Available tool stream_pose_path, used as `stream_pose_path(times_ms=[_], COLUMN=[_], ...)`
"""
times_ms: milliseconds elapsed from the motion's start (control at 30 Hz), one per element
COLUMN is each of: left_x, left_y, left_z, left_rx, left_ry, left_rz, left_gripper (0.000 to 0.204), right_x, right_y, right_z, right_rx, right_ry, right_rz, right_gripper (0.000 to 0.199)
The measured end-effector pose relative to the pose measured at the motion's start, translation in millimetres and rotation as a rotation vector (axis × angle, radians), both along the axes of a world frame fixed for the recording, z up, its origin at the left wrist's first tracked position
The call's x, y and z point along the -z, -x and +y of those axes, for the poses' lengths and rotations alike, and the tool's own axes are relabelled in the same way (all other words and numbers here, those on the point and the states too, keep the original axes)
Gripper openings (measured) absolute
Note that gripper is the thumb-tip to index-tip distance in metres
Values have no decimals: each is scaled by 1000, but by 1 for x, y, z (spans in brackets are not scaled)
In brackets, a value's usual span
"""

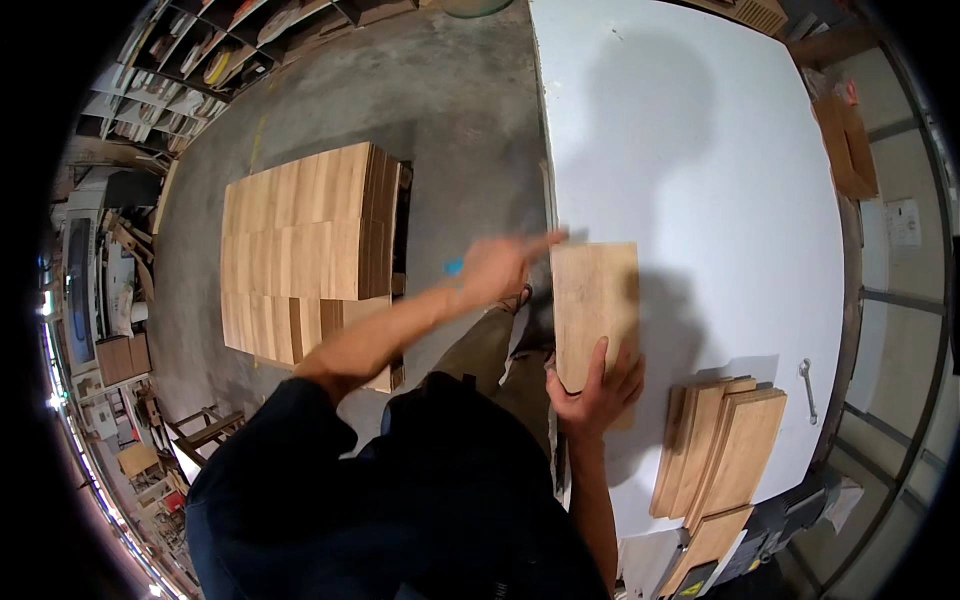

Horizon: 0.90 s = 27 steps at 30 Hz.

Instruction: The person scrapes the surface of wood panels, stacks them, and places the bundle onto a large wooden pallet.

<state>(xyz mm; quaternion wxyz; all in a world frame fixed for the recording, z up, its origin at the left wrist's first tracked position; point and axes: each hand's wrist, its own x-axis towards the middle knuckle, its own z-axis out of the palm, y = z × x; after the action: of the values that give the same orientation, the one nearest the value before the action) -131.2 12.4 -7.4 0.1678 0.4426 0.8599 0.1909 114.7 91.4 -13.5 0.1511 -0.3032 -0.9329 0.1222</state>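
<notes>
Presumably to steady it, the right hand (597, 400) gripped the wooden board (594, 295) by its near end at the bench's (745, 230) left edge. The board's long axis pointed away from the body; whether the blurred left hand (495, 270), near its far corner, held anything, I couldn't tell.

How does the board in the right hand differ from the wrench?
The board is brown wood; the wrench looks metallic and silvery. The board is broad and rectangular, the wrench slim. The right hand holds the board, while no hand touches the wrench. Both look longer than wide.
</notes>
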Motion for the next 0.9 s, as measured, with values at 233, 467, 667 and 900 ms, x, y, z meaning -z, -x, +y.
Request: stream_pose_path(times_ms=[233,467,667,900], left_x=[-19,-38,-59,-87], left_y=[89,28,-25,-106], left_z=[115,115,119,197], left_rx=[150,339,331,545], left_ry=[-16,-70,74,122], left_rz=[23,-136,-1307,-1437], left_gripper=[59,64,31,37], right_x=[-6,-32,-85,-126], right_y=[5,-26,-77,-167], right_z=[-3,-4,19,51], right_rx=[34,226,297,409], right_ry=[50,195,149,-13], right_rz=[0,-4,89,-19], right_gripper=[86,89,86,82])
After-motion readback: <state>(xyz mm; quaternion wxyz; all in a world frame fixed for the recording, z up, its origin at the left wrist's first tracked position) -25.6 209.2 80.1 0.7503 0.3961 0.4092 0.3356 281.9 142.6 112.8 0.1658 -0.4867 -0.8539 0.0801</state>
